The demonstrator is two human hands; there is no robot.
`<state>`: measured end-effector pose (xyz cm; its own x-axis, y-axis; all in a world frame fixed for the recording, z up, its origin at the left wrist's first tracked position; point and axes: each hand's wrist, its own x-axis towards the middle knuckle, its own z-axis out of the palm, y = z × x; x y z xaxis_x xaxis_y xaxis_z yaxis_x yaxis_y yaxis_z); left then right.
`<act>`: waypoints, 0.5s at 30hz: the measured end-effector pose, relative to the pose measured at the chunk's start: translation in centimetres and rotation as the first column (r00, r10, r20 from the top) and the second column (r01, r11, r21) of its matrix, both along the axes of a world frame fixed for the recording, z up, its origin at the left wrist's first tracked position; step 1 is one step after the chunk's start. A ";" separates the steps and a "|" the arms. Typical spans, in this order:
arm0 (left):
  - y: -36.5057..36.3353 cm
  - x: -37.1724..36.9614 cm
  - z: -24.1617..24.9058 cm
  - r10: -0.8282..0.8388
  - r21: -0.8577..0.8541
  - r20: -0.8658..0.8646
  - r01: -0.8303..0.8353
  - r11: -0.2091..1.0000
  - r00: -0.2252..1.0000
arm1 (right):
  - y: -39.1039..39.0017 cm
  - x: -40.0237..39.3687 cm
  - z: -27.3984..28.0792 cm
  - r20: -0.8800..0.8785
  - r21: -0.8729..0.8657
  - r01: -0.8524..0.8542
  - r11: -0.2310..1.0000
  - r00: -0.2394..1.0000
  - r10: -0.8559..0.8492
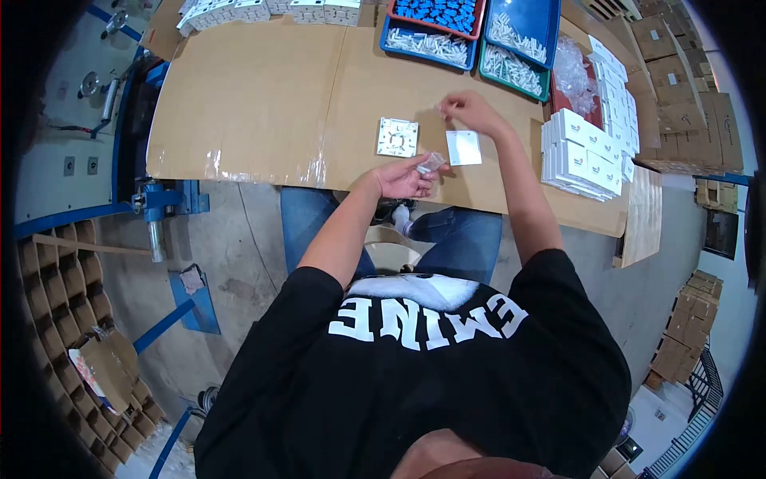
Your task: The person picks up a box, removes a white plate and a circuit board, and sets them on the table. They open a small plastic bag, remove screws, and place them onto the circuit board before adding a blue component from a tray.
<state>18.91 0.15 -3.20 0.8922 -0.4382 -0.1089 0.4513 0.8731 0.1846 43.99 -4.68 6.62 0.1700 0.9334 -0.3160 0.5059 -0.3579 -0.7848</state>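
1. The left hand [403,177] is at the near edge of the table [255,104], palm up, fingers curled around a small clear bag [431,163] that sticks out past the fingertips.
2. The right hand [471,110] is raised over the table at about 1 o'clock from the left hand, thumb and forefinger pinched together on something tiny and clear; what it is cannot be told.
3. A white square plate [397,137] lies flat on the table at 12 o'clock from the left hand, printed or patterned face up.
4. A plain white card [463,148] lies just beside the bag, at 3 o'clock from the plate and right below the right hand.
5. Stacked white boxes [582,156] stand at 3 o'clock from the card, near the table's right edge.
6. At the far edge, 12 o'clock from the right hand, trays [511,48] hold small white parts; one at their left holds blue parts.
7. More white boxes [263,9] line the far edge at 11 o'clock.
8. Brown cartons [678,88] are piled beyond the table at 2 o'clock.
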 end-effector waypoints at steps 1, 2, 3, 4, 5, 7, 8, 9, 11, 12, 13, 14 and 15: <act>0.0 0.0 0.2 0.005 -0.018 0.001 -0.005 1.000 1.000 | 1.3 1.1 -0.1 0.091 0.074 0.111 0.991 0.989 -0.118; 0.1 0.1 0.5 0.010 -0.034 0.002 -0.010 0.999 1.000 | 2.5 2.1 -0.2 0.267 0.182 0.222 0.958 0.926 -0.265; -0.1 0.1 0.9 0.020 -0.013 -0.046 -0.021 1.000 0.999 | 3.6 2.9 -0.1 0.413 0.308 0.304 0.902 0.811 -0.414; -0.2 0.0 0.6 0.022 -0.004 -0.045 -0.022 1.000 0.999 | 4.6 4.3 -0.7 0.410 0.317 0.302 0.899 0.812 -0.417; -0.2 0.0 0.2 0.029 0.008 -0.048 -0.028 1.000 0.998 | 5.4 5.7 -1.2 0.527 0.372 0.302 0.878 0.710 -0.467; 0.1 0.1 0.3 0.015 -0.001 -0.029 -0.015 1.000 0.999 | 6.6 7.3 -1.6 0.650 0.386 0.304 0.871 0.580 -0.491; 0.1 0.1 0.4 0.018 0.006 -0.030 -0.018 1.000 0.999 | 6.9 7.8 -2.1 0.646 0.392 0.302 0.869 0.582 -0.494; -0.1 0.0 0.6 0.036 0.012 -0.071 -0.035 0.999 0.997 | 7.1 8.1 -2.3 0.700 0.333 0.302 0.893 0.556 -0.449; 0.0 0.0 1.0 0.037 -0.021 -0.094 -0.039 0.999 0.995 | 7.4 8.6 -2.5 0.753 0.230 0.307 0.924 0.546 -0.369; 0.1 0.0 1.1 0.043 -0.013 -0.092 -0.045 0.999 0.995 | 7.5 8.8 -2.5 0.750 0.238 0.301 0.923 0.546 -0.372; 0.0 0.0 1.2 0.035 -0.023 -0.091 -0.037 0.999 0.995 | 7.5 8.9 -2.5 0.721 0.230 0.329 0.916 0.575 -0.387; 0.1 0.0 1.3 0.026 -0.033 -0.088 -0.029 0.999 0.996 | 7.4 9.1 -2.5 0.691 0.222 0.356 0.908 0.600 -0.404; 0.2 -0.1 1.7 0.009 -0.038 -0.095 -0.012 0.999 0.995 | 7.6 10.1 -3.8 0.683 0.321 0.325 0.890 0.571 -0.455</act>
